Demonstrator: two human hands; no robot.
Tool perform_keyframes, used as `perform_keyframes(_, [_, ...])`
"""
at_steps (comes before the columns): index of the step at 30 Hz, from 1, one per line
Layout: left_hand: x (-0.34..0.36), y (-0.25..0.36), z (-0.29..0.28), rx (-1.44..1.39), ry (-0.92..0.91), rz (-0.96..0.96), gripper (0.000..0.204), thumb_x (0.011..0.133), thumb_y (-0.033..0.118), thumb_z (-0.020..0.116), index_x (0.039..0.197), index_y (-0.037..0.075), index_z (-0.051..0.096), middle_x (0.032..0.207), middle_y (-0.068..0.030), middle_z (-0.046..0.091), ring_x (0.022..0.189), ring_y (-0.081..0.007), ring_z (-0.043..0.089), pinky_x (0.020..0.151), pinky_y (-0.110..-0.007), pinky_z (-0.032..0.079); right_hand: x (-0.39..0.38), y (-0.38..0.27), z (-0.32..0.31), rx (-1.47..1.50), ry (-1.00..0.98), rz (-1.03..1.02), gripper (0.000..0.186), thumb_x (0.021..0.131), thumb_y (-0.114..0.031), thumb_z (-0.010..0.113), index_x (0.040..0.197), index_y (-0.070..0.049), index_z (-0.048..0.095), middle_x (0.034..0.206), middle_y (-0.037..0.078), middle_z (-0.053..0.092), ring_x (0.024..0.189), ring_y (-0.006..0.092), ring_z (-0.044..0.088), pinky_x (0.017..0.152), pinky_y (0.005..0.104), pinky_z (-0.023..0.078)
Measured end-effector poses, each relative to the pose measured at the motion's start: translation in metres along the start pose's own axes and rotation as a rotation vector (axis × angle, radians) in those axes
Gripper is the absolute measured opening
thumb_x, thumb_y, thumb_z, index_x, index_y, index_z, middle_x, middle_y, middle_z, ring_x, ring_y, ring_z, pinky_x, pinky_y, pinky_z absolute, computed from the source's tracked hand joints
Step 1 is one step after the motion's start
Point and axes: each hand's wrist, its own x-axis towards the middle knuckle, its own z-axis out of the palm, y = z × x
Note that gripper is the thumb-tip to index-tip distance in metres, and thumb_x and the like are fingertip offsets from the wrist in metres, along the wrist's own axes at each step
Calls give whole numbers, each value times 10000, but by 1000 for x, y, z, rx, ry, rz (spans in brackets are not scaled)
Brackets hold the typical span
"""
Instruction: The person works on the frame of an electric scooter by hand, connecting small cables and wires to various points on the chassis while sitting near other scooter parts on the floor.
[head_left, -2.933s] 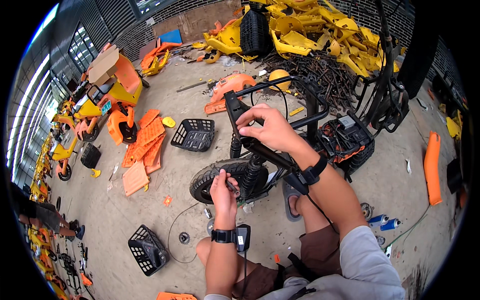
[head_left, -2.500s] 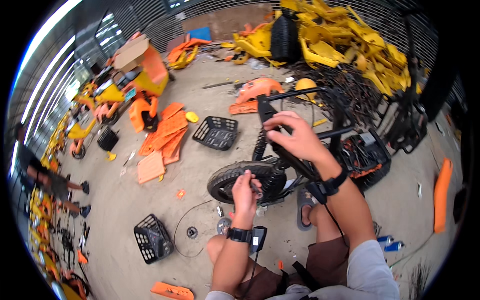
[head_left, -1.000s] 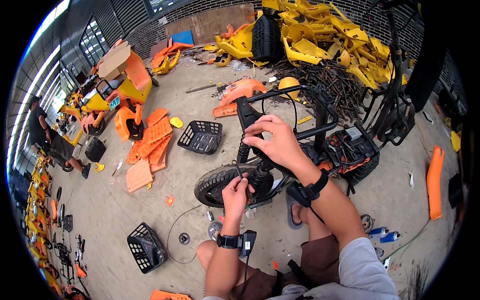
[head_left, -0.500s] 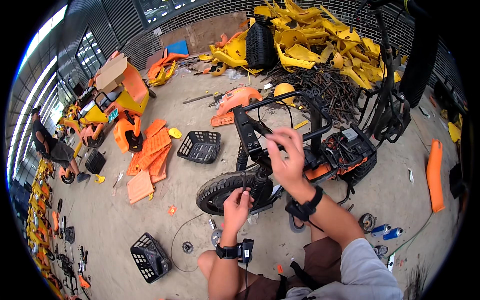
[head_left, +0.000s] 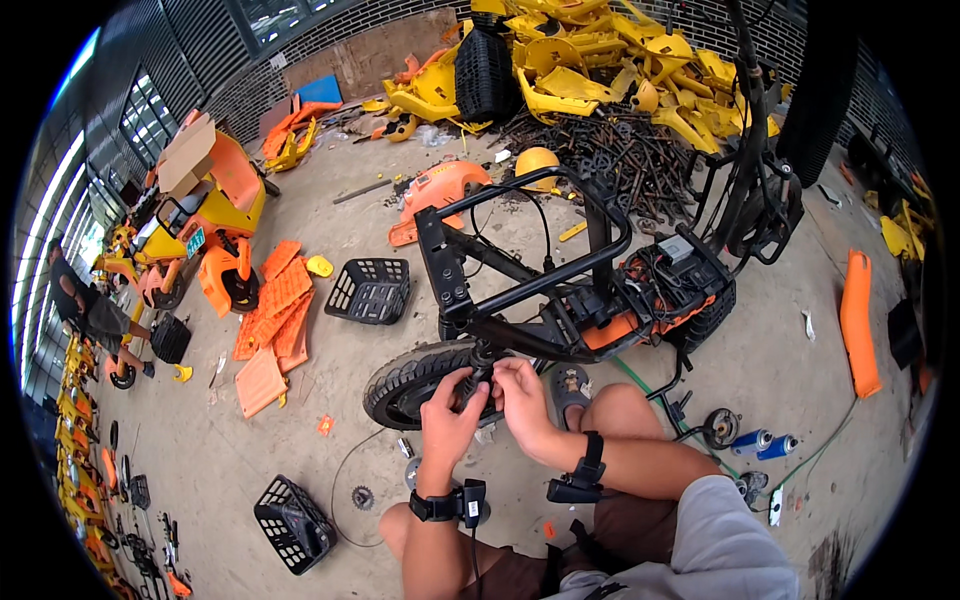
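Observation:
In front of me stands a stripped electric scooter with a bare black frame [head_left: 535, 285]. My left hand [head_left: 450, 415] and my right hand [head_left: 522, 400] are close together at the lower part of the rear shock absorber [head_left: 482, 362], beside the rear wheel [head_left: 392, 392]. The left thumb and fingers are bent round a small dark part that I cannot make out. Opposite them, the right fingertips are pinched together, and what lies between them is hidden. A thin cable [head_left: 340, 480] curves over the floor from near the wheel.
Black baskets [head_left: 368, 292] [head_left: 295, 525] and orange panels [head_left: 275, 325] lie to the left. Yellow body parts [head_left: 600, 70] and dark metal pieces [head_left: 625, 165] are heaped behind the scooter. Blue spray cans [head_left: 775, 447] lie at right. Another person [head_left: 90, 300] stands far left.
My right hand has come down from beside the upper frame to meet the left at the shock absorber. The view has shifted, so the scene sits further left.

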Motion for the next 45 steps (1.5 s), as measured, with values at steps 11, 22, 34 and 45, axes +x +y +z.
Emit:
perform_keyframes(11, [24,10,31,-192,116,-45,363,873,128,698,1195,-18,614,652,44,516,580,-9,376,480,-200,287,6,-10,-17,-35,-56,152,506,899,-135,522,1387,-40,428,1361,73,492,1175,164,494,921,305,395])
perform_keyframes(22, [58,-3,14,-256,-119,-5,274,799,112,763,1009,-18,644,771,31,580,657,-50,421,577,-220,388,11,0,-39,-92,-29,163,476,858,-79,596,1326,-41,520,1248,84,555,1056,133,542,834,261,437])
perform_keyframes(34, [41,-2,18,-336,95,2,420,856,210,737,1156,-30,569,773,-12,594,665,-53,453,600,-232,430,2,-6,-26,-103,-35,130,513,850,-20,559,1354,-39,465,1199,73,540,1042,145,528,794,253,455])
perform_keyframes(45, [3,-11,3,-1252,-75,-216,368,1029,274,451,1129,-53,585,771,-33,493,693,-149,479,610,-302,433,-11,18,-16,-335,-230,-275,628,871,-11,603,1436,-29,328,1347,145,379,1145,235,506,881,323,488])
